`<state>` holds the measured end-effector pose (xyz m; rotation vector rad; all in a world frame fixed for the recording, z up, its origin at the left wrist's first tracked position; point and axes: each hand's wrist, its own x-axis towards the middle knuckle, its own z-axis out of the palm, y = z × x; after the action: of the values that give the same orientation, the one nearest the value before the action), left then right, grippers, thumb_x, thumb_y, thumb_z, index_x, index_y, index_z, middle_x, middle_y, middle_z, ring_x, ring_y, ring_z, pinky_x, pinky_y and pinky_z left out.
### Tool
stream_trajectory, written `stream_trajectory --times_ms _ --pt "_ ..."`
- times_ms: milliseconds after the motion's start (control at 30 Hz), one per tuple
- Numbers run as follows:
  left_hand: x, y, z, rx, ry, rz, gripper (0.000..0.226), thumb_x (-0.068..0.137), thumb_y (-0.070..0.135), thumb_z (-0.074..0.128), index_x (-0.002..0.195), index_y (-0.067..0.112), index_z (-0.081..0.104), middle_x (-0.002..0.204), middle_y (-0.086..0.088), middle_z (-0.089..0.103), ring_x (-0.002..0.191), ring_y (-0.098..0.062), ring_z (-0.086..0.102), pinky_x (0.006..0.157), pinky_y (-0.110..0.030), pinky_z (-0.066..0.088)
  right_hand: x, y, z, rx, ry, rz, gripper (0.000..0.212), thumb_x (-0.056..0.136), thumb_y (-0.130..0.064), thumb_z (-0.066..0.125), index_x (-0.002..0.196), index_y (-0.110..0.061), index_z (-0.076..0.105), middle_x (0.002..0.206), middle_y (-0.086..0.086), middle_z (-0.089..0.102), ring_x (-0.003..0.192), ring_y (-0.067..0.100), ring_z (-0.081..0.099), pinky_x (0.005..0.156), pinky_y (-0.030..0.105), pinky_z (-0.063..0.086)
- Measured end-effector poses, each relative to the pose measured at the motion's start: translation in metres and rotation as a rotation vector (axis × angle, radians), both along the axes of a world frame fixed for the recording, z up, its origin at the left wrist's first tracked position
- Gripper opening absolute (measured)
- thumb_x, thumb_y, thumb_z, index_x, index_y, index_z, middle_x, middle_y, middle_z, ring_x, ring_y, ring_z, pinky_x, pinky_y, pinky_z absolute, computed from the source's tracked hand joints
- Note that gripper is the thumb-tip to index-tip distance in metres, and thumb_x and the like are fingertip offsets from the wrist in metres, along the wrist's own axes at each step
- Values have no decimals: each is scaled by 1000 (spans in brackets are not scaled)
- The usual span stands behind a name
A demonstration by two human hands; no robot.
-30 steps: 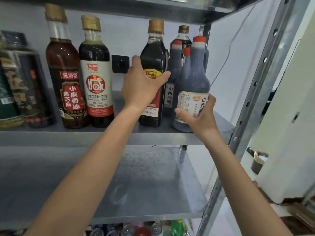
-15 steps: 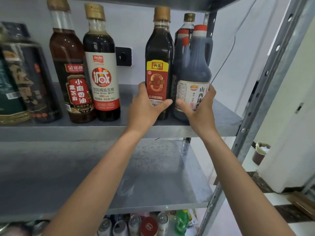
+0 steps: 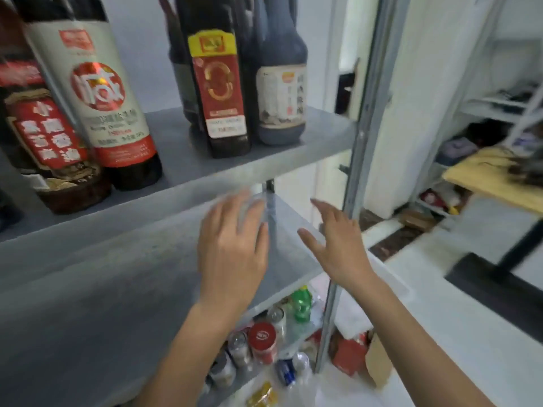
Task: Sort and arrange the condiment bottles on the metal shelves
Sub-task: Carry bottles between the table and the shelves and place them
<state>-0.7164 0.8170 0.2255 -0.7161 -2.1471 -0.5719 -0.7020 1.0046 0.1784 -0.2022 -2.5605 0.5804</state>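
Head view, blurred: we see the upper shelf (image 3: 205, 171) running from 9 to 2 o'clock, with the lower shelf (image 3: 117, 289) beneath it. On the upper shelf stand a white-label bottle (image 3: 100, 98) at 10 o'clock, and a red-label bottle (image 3: 220, 92) and a jug (image 3: 280, 92) just beside each other at 12. Our left hand (image 3: 232, 254) and right hand (image 3: 340, 245) hover near centre, below those two, fingers spread, grasping nothing. Cans (image 3: 263, 342) sit at 6 o'clock.

Two bare arms are seen, cut off by the bottom edge. The left hand (image 3: 232, 254) and the right hand (image 3: 340, 245) are bare too. The fingertips (image 3: 223, 211) are blurred.
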Motion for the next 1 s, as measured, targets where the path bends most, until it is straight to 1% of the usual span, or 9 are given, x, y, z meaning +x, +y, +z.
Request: stream_trajectory --times_ms 133,233,333,433,500,633,767,900,1000 --pt "30 -9 -64 -72 -257 -274 31 88 18 52 116 8 61 113 -10 63 100 -29 59 87 -40 50 82 -27 -68 -200 -324 -276 57 92 -51 45 143 -29 30 146 -1 36 135 21 31 108 52 26" --pt "48 -15 -105 -350 -390 -357 45 78 18 70 120 12 55 107 -11 65 93 -31 63 79 -39 54 145 -53 -96 -250 -428 -477 55 91 -51 46 140 -28 34 141 -3 40 134 20 31 101 45 28" --pt "73 -9 -131 -643 -458 -473 55 69 21 78 119 9 59 103 -11 65 88 -31 63 75 -40 54 209 -77 -114 -320 -520 -659 54 93 -50 43 142 -32 29 147 -2 31 139 20 25 108 55 20" --pt "114 11 -150 -850 -425 -644 57 65 26 80 117 11 62 93 -8 65 79 -28 62 67 -38 52 277 -102 -126 -375 -594 -859 55 95 -52 37 146 -35 21 154 -1 20 143 18 16 112 56 14" --pt "147 21 -160 -921 -375 -783 54 70 30 75 119 13 61 95 -6 64 81 -26 62 67 -37 50 318 -117 -131 -413 -615 -983 55 96 -52 34 146 -36 19 155 -2 16 144 18 12 113 56 12" --pt "234 37 -172 -999 -255 -1100 51 83 34 63 130 16 53 115 -4 63 99 -25 61 79 -36 48 408 -157 -135 -531 -583 -1290 56 96 -52 34 147 -35 18 156 -3 15 144 17 11 114 54 10" --pt "320 42 -173 -1036 -108 -1368 51 98 35 37 146 21 26 139 0 43 121 -21 45 97 -31 34 488 -199 -130 -630 -523 -1575 54 96 -51 35 146 -38 19 155 -3 17 144 17 13 113 52 14" --pt "400 41 -171 -1065 -61 -1554 49 92 33 51 138 18 44 125 -4 58 106 -24 57 87 -34 43 554 -239 -128 -690 -489 -1780 51 97 -51 34 144 -40 21 154 -4 18 142 16 16 112 51 17" --pt "460 34 -173 -1109 37 -1664 50 96 34 43 143 20 34 131 -1 50 113 -22 51 92 -33 38 598 -267 -130 -773 -453 -1886 50 97 -51 34 144 -41 23 155 -3 18 142 17 16 112 52 17"
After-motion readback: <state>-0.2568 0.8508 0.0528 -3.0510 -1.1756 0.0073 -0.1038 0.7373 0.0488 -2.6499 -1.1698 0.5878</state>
